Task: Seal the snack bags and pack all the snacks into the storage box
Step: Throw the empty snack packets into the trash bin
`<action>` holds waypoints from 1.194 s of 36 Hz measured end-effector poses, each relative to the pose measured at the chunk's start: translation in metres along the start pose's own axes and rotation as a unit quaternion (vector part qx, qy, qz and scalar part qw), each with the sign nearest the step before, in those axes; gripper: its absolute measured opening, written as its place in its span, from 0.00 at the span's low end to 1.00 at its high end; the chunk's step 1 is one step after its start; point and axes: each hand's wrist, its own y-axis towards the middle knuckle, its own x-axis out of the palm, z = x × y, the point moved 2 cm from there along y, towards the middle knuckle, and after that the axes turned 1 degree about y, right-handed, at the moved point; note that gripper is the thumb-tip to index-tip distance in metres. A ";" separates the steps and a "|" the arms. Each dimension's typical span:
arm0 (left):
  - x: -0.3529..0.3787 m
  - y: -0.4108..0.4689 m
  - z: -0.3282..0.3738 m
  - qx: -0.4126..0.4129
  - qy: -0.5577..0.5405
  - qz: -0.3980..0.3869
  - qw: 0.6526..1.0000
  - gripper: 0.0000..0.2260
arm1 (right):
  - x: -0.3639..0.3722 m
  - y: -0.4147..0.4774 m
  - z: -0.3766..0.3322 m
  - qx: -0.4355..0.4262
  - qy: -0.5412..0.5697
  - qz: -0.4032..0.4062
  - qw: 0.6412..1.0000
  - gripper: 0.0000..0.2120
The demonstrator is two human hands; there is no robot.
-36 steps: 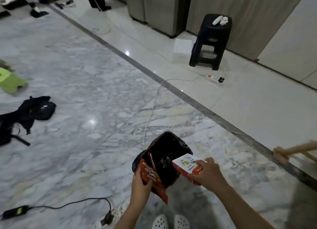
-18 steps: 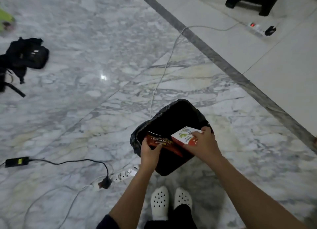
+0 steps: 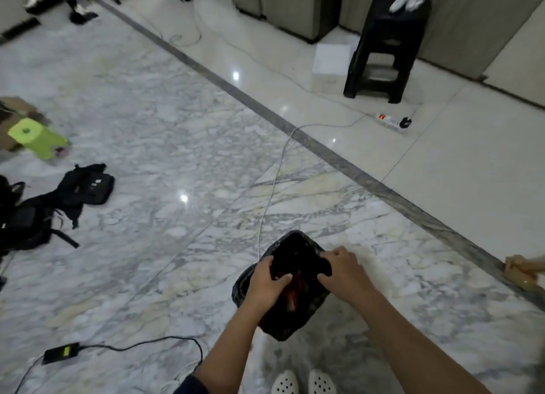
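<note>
A black plastic bag (image 3: 295, 320) hangs in front of me above the marble floor, held up by both hands. My left hand (image 3: 267, 281) grips the bag's left rim, fingers curled over the edge. My right hand (image 3: 342, 268) grips the right rim. Inside the mouth a red snack packet (image 3: 293, 290) shows between my hands; the rest of the contents are too dark to make out.
A white cable (image 3: 274, 184) runs across the floor to a power strip (image 3: 392, 120). A black stool (image 3: 389, 45) stands at the back right. Black bags (image 3: 53, 205), a green object (image 3: 38, 138) and a black adapter (image 3: 60, 352) lie on the left. My white shoes (image 3: 303, 383) are below.
The red packet and the white-and-red box have gone from my hands into the bag. Both hands now grip the bag's rim. My head has tilted up again.
</note>
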 end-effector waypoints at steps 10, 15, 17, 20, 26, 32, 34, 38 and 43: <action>-0.028 -0.095 0.169 0.213 0.187 -0.013 0.959 0.27 | -0.156 -0.121 -0.005 0.017 0.037 0.148 0.988 0.23; -0.014 -0.138 0.238 0.320 0.239 -0.047 0.916 0.28 | -0.210 -0.200 0.026 0.090 0.047 0.246 0.964 0.21; -0.002 -0.154 0.265 0.366 0.258 -0.061 0.892 0.28 | -0.223 -0.238 0.039 0.127 0.061 0.291 0.946 0.22; 0.021 -0.183 0.290 0.425 0.276 -0.082 0.858 0.27 | -0.223 -0.293 0.056 0.183 0.087 0.343 0.917 0.21; 0.090 -0.263 0.284 0.534 0.305 -0.211 0.759 0.27 | -0.158 -0.416 0.068 0.321 0.117 0.413 0.844 0.23; 0.158 -0.381 0.228 0.594 0.289 -0.362 0.658 0.27 | -0.045 -0.546 0.053 0.478 0.128 0.412 0.765 0.23; 0.176 -0.426 0.199 0.607 0.300 -0.406 0.614 0.29 | -0.005 -0.592 0.041 0.527 0.151 0.419 0.723 0.24; 0.197 -0.517 0.136 0.638 0.326 -0.468 0.518 0.28 | 0.072 -0.682 0.002 0.622 0.195 0.441 0.616 0.24; 0.204 -0.614 0.046 0.645 0.340 -0.543 0.417 0.28 | 0.167 -0.771 -0.055 0.701 0.224 0.450 0.506 0.23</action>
